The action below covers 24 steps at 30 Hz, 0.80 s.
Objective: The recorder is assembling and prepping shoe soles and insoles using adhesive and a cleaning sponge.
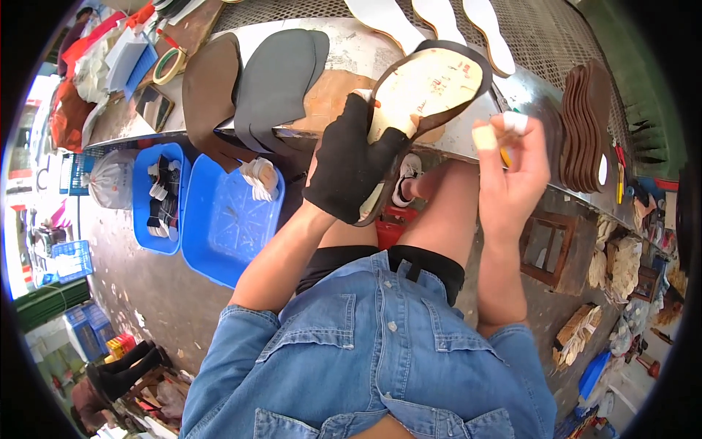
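Note:
My left hand (351, 162), in a black fingerless glove, grips a shoe sole (431, 84) above the bench edge. The sole has a cream insole face with handwritten marks and a dark brown border. Its heel end is partly hidden behind the glove. My right hand (512, 172) is raised to the right of the sole, apart from it. Tape covers its thumb tip and one fingertip. Those fingers are bent in toward each other, and a small bit of yellow shows between them; what it is I cannot make out.
Brown and grey sole sheets (274, 80) lie at the bench's left. White insoles (486, 33) lie at the back, and stacked brown soles (585, 124) at the right. Blue bins (230, 219) stand on the floor at left. A wooden stool (552, 249) stands at right.

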Motion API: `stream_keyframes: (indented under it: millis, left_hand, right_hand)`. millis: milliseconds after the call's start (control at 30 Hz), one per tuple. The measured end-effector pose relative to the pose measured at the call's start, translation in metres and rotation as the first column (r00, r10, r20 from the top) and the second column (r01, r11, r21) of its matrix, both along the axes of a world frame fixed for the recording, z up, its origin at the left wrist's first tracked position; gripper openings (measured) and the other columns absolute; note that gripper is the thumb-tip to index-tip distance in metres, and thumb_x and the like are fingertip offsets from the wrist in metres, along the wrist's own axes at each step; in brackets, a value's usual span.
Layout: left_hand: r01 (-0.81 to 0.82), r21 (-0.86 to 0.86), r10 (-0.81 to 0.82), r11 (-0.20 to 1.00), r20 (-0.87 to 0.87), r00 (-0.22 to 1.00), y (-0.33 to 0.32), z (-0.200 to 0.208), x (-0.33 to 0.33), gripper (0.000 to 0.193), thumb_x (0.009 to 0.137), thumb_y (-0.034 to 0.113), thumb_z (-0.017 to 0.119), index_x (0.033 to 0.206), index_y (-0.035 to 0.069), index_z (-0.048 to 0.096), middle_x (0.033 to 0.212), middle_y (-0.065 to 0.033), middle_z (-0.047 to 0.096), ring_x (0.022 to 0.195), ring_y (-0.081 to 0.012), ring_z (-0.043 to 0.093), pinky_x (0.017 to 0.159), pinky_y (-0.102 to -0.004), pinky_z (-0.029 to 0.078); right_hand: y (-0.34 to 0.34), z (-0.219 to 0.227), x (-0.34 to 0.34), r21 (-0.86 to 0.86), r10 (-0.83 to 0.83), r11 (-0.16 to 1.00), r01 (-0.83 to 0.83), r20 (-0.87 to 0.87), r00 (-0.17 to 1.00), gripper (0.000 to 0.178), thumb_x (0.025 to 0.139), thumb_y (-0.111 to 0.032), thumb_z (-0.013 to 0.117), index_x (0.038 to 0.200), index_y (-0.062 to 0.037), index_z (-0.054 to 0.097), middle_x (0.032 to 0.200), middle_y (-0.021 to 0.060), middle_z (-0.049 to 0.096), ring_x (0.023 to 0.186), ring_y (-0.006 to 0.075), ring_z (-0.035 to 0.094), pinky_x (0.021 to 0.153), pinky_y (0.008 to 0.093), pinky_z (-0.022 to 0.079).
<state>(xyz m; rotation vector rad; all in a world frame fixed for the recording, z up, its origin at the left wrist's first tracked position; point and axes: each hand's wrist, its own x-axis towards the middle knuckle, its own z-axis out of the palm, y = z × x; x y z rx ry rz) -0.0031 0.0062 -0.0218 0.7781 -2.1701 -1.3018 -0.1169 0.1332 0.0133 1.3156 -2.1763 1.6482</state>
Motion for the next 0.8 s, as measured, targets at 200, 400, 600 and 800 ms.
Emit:
stream_keyframes:
  millis: [200, 400, 600, 800]
  left_hand:
    - [0.010, 0.328, 0.059, 0.945, -0.200, 0.978, 0.024, -0.006, -0.003, 0.023, 0.094, 0.024, 0.049, 0.101, 0.002, 0.047, 0.086, -0.0055, 0.057, 0.073, -0.0084, 0.051, 0.062, -0.0251, 0.043]
    - [-0.050, 0.426, 0.188, 0.903, -0.288, 0.939, 0.027, -0.004, -0.008, 0.020, 0.094, 0.021, 0.048, 0.100, 0.002, 0.045, 0.085, -0.0079, 0.058, 0.071, -0.0105, 0.055, 0.059, -0.0257, 0.045]
    - [-0.027, 0.528, 0.253, 0.849, -0.360, 0.898, 0.020, -0.014, -0.010, 0.028, 0.094, 0.025, 0.048, 0.107, 0.001, 0.046, 0.091, -0.0089, 0.058, 0.076, -0.0134, 0.057, 0.064, -0.0264, 0.047]
    - [0.377, 0.853, 0.188, 0.359, -0.462, 0.867, -0.018, -0.001, -0.009, 0.043, 0.088, 0.025, 0.053, 0.124, 0.002, 0.044, 0.112, -0.0127, 0.058, 0.097, -0.0186, 0.060, 0.082, -0.0311, 0.051]
  right_hand:
    - [-0.017, -0.033, 0.013, -0.089, 0.216, 0.972, -0.215, 0.689, 0.692, 0.017, 0.088, -0.016, 0.060, 0.088, 0.0001, 0.054, 0.067, -0.0005, 0.054, 0.059, 0.0049, 0.049, 0.055, 0.0208, 0.043]
    - [-0.021, -0.045, 0.019, -0.224, 0.397, 0.914, -0.338, 0.662, 0.635, 0.023, 0.088, -0.008, 0.057, 0.108, 0.0020, 0.051, 0.083, 0.0036, 0.061, 0.069, 0.0048, 0.055, 0.059, 0.0205, 0.045]
    - [-0.017, -0.046, 0.022, -0.156, 0.419, 0.882, -0.444, 0.688, 0.592, 0.027, 0.086, -0.006, 0.058, 0.110, 0.0025, 0.050, 0.084, 0.0063, 0.063, 0.071, 0.0063, 0.057, 0.061, 0.0219, 0.047]
    - [-0.003, -0.049, 0.007, 0.002, 0.432, 0.846, -0.533, 0.584, 0.687, 0.028, 0.081, -0.009, 0.065, 0.103, 0.0023, 0.052, 0.074, 0.0047, 0.061, 0.061, 0.0068, 0.056, 0.054, 0.0228, 0.045]
